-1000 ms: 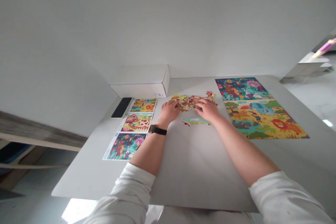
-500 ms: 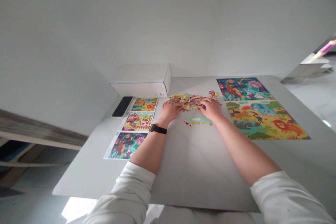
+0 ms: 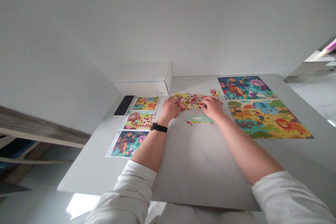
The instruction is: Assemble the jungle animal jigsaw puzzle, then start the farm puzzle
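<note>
A heap of loose jigsaw puzzle pieces (image 3: 186,100) lies between my hands, mostly yellow, red and pink. At its left edge, my left hand (image 3: 169,107) has its fingers curled in against the pieces; what the fingertips hold is hidden. My right hand (image 3: 213,107) rests at the right side of the heap, thumb and fingers pinched around a small dark-looking puzzle piece (image 3: 205,105). Just in front of the heap lies a joined strip of puzzle pieces (image 3: 199,119), pale blue and green, with a red bit at its left end. A few red pieces (image 3: 214,92) sit behind my right hand.
To the left is a sheet with three small pictures (image 3: 139,120), partly under my left forearm, beside a black phone (image 3: 124,105). A white box (image 3: 141,80) stands behind them. Two animal pictures, one dark blue (image 3: 246,87) and one yellow (image 3: 267,119), lie at right.
My left fingers have drawn in slightly at the heap's edge, showing more pieces beside them. My right hand stays in nearly the same place. The view has shifted a little.
</note>
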Demonstrator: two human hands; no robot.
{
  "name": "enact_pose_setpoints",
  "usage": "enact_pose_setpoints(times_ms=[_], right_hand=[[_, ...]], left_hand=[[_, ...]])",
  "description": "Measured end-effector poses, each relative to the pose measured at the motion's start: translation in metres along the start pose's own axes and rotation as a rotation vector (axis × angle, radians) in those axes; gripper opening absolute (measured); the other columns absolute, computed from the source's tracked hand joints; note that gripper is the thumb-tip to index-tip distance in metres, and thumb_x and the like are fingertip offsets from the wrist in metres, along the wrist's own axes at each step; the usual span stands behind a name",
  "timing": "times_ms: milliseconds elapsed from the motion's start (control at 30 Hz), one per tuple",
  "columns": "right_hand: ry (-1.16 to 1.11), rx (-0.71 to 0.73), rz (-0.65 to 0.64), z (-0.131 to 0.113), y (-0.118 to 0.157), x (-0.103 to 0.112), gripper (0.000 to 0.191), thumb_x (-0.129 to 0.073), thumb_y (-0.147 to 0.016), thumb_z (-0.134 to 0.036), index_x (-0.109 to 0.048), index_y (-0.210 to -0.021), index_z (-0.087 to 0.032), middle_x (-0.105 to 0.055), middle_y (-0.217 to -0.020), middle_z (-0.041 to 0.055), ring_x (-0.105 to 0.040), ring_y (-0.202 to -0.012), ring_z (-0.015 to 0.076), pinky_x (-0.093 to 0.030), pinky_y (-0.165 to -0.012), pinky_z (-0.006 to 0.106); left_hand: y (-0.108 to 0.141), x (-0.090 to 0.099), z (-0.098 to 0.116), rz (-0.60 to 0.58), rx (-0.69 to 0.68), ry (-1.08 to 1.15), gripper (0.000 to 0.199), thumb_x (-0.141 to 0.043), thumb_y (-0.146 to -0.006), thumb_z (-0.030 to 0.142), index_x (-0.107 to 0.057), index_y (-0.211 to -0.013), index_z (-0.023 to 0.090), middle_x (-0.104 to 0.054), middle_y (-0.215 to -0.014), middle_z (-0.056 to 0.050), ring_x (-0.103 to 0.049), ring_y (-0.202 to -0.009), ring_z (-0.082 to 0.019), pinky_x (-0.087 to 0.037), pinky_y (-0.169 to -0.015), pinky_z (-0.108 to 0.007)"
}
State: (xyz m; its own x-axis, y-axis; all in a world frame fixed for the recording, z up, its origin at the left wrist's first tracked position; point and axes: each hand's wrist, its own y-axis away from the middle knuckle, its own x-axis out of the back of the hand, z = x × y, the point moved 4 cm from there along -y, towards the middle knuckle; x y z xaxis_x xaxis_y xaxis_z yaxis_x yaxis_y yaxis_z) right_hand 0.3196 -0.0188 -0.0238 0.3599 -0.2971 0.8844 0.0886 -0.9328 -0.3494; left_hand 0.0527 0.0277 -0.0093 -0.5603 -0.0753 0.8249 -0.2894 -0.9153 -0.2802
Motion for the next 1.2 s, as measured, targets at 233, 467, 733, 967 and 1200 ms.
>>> enact_pose_setpoints(times_ms=[233,467,733,967,1200], right_hand=[[0.014,0.012,-0.003,-0.001,0.0,0.001,0.017,-0.069,-0.101,-0.022,-0.083,-0.108,-0.025,-0.08,-0.126,0.011,-0.07,-0.121,0.0334,-0.053,-0.112,0.05],[-0.008,0.019,0.015,0.001,0.0,-0.002,0.017,-0.068,-0.101,-0.02,-0.083,-0.106,-0.026,-0.08,-0.127,0.0109,-0.07,-0.121,0.0328,-0.053,-0.113,0.051],[-0.008,0.032,0.014,0.003,-0.001,-0.004,0.018,-0.067,-0.1,-0.02,-0.083,-0.108,-0.025,-0.079,-0.126,0.0116,-0.071,-0.118,0.0314,-0.054,-0.113,0.051],[0.017,0.123,0.045,-0.012,0.002,-0.001,0.028,-0.068,-0.102,-0.028,-0.082,-0.126,-0.026,-0.072,-0.141,0.0154,-0.062,-0.137,0.0372,-0.048,-0.123,0.059],[-0.022,0.326,-0.146,-0.043,0.004,-0.012,0.035,-0.063,-0.109,-0.031,-0.079,-0.14,-0.027,-0.073,-0.15,0.0111,-0.06,-0.148,0.0337,-0.041,-0.131,0.058]], left_hand=[[-0.009,0.013,-0.02,0.139,0.3,0.346,0.019,-0.061,-0.095,0.015,-0.072,-0.109,0.02,-0.082,-0.096,-0.004,-0.077,-0.093,-0.021,-0.06,-0.09,-0.033],[-0.004,0.015,-0.025,0.161,0.223,-0.041,0.03,-0.065,-0.097,0.017,-0.079,-0.123,0.021,-0.076,-0.134,-0.016,-0.07,-0.13,-0.032,-0.053,-0.12,-0.048],[0.002,-0.016,0.009,-0.109,-0.154,-0.074,0.036,-0.068,-0.101,0.024,-0.081,-0.135,0.029,-0.072,-0.154,-0.008,-0.061,-0.149,-0.032,-0.041,-0.131,-0.055],[0.003,-0.013,0.017,-0.128,-0.303,0.045,0.029,-0.069,-0.1,0.019,-0.087,-0.119,0.028,-0.08,-0.141,-0.006,-0.07,-0.138,-0.028,-0.048,-0.126,-0.049],[0.003,-0.016,0.015,-0.121,-0.246,0.006,0.036,-0.066,-0.101,0.02,-0.085,-0.129,0.032,-0.076,-0.148,-0.005,-0.066,-0.142,-0.029,-0.047,-0.127,-0.05]])
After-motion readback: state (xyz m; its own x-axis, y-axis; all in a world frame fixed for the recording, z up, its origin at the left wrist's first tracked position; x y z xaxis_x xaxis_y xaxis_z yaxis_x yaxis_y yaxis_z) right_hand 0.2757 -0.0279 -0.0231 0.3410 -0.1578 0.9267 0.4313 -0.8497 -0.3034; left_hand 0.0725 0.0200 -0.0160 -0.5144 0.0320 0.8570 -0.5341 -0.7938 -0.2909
